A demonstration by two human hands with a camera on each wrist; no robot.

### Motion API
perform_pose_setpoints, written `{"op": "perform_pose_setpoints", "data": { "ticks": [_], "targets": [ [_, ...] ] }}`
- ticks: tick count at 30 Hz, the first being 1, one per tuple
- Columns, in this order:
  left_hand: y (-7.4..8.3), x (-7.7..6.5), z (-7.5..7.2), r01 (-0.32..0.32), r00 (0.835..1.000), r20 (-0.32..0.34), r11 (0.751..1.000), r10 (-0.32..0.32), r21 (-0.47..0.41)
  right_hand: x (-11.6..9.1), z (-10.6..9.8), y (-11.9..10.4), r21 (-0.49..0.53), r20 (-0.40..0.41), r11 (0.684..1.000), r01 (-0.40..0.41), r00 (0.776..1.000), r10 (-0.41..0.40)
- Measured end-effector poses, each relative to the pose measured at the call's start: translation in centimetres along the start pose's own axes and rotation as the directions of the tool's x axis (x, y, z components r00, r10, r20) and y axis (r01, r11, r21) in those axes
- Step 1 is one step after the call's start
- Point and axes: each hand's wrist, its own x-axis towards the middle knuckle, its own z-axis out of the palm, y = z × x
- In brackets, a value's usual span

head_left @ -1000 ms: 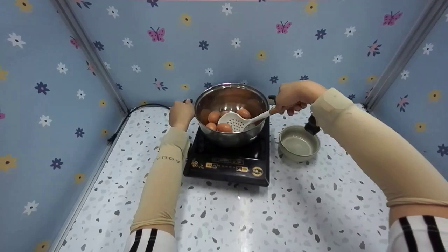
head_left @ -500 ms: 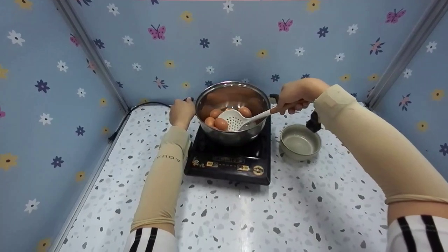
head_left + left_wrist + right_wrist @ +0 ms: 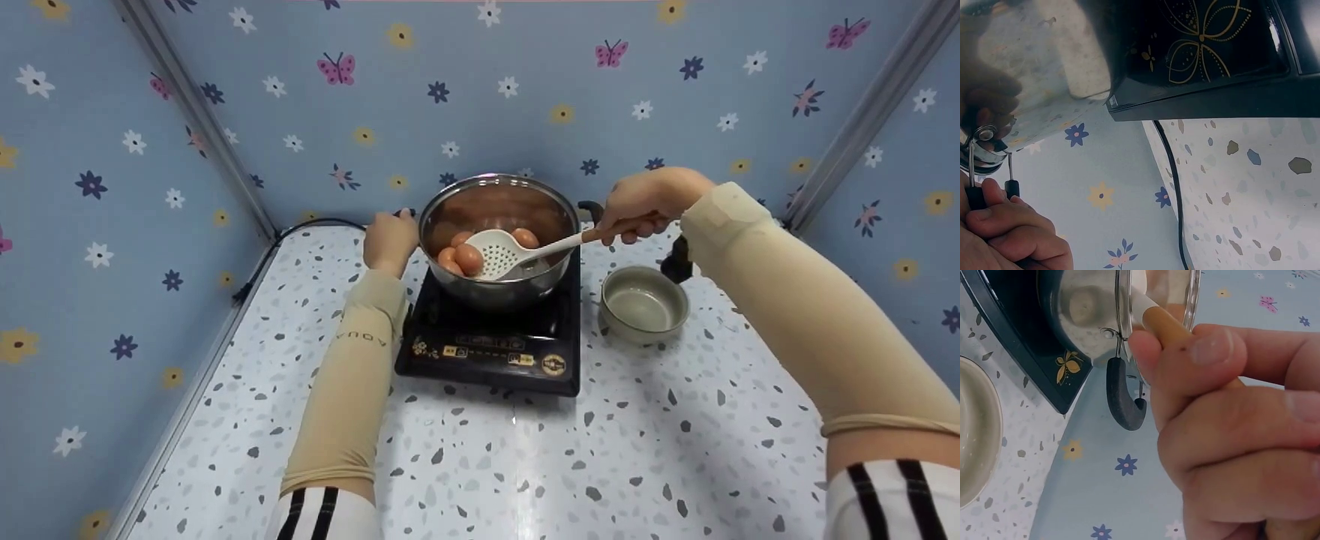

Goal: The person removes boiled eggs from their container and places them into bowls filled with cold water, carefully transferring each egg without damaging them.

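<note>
Your left arm reaches forward, nearly straight, and your left hand (image 3: pixel 390 244) curls its fingers around the pot's left handle (image 3: pixel 976 198); your right arm angles in from the side, elbow out, wrist bent, and your right hand (image 3: pixel 637 206) grips the wooden handle of a white perforated skimmer (image 3: pixel 496 253). The skimmer's head tilts inside the steel pot (image 3: pixel 499 296), beside brown eggs (image 3: pixel 469 259). The pot sits on a black induction cooker (image 3: pixel 487 367) on the tabletop (image 3: pixel 465 465), a grey-green bowl (image 3: pixel 643 306) near its right side. "AQUA" reads on your left arm sleeve (image 3: pixel 349 375); the cooker's panel lettering is too small to read. Only your left wrist view shows the thumb on the left handle; your right wrist view reveals the pot's curved black right handle (image 3: pixel 1120 396) below your knuckles.
</note>
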Motion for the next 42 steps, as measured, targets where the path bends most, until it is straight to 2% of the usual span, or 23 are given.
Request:
{"op": "perform_pose_setpoints", "data": {
  "ticks": [5,12,20,32,42],
  "targets": [
    [0.3,-0.1,0.1,0.004,1.000,0.013,1.000,-0.004,-0.008,0.1,-0.2,1.0,0.042,0.010,0.999,0.010,1.000,-0.011],
    [0.7,0.0,0.1,0.013,1.000,-0.009,1.000,-0.013,0.010,0.3,0.3,2.4,0.121,-0.016,0.992,0.043,0.999,-0.041],
    [0.5,-0.1,0.1,0.000,1.000,-0.001,1.000,0.000,0.003,0.1,1.1,3.3,0.202,-0.052,0.977,0.071,0.997,-0.062],
    [0.0,-0.1,-0.1,0.005,1.000,0.005,1.000,-0.005,-0.004,0.1,2.3,4.1,0.256,-0.119,0.961,0.109,0.990,-0.080],
    [-0.1,0.1,-0.1,0.018,1.000,0.021,1.000,-0.017,-0.020,-0.9,2.3,5.1,0.293,-0.185,0.944,0.154,0.977,-0.102]
  ]
}}
